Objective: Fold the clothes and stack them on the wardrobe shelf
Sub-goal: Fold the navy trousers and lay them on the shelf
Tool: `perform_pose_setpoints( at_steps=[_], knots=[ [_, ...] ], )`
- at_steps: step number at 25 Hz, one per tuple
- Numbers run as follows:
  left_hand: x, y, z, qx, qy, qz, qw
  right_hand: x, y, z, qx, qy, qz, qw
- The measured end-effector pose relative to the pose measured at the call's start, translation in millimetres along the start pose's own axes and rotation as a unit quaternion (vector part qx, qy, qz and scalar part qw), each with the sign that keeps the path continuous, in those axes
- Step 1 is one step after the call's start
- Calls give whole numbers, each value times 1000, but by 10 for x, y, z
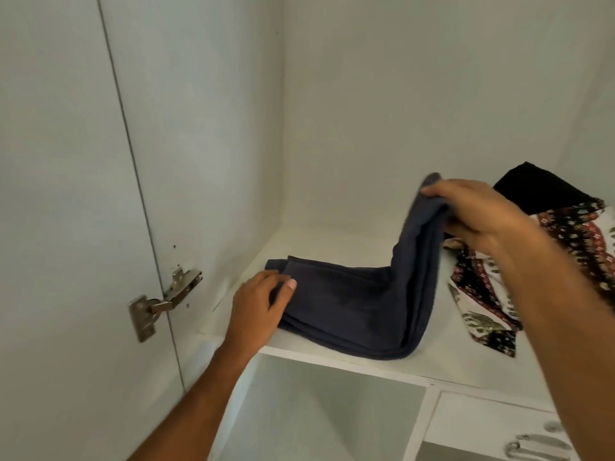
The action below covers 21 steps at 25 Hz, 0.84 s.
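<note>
Soft navy garment [359, 304], folded thick; left hand [258, 306] and right hand [482, 214] grip it.

— From where does the single head view look?
— From just in front of the wardrobe shelf [332, 241], close, facing forward and down toward its back left corner, both forearms entering below.

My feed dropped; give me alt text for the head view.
Right hand lifts one end of a dark blue garment lying on the white shelf; left hand holds its other end. Patterned cloth lies to the right.
</note>
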State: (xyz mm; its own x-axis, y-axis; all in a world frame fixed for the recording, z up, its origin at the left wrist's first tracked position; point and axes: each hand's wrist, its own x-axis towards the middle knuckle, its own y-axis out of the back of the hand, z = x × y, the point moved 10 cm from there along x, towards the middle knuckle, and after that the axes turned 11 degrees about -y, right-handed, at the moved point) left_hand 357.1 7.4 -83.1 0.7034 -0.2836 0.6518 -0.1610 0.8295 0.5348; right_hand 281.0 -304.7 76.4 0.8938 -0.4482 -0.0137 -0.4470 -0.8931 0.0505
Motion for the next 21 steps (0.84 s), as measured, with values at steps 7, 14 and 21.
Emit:
perform_pose_setpoints(
  at_steps=[7,14,21],
  knots=[
    [-198,3,-528,-344,190,79,916,-2,-2474,615,-339,46,-114,933],
    [-162,19,-687,-371,209,113,898,-53,-1879,757,-347,130,-37,928],
    [-141,56,-742,-339,229,122,904,-23,-1290,1790,-527,20,24,849]
  ],
)
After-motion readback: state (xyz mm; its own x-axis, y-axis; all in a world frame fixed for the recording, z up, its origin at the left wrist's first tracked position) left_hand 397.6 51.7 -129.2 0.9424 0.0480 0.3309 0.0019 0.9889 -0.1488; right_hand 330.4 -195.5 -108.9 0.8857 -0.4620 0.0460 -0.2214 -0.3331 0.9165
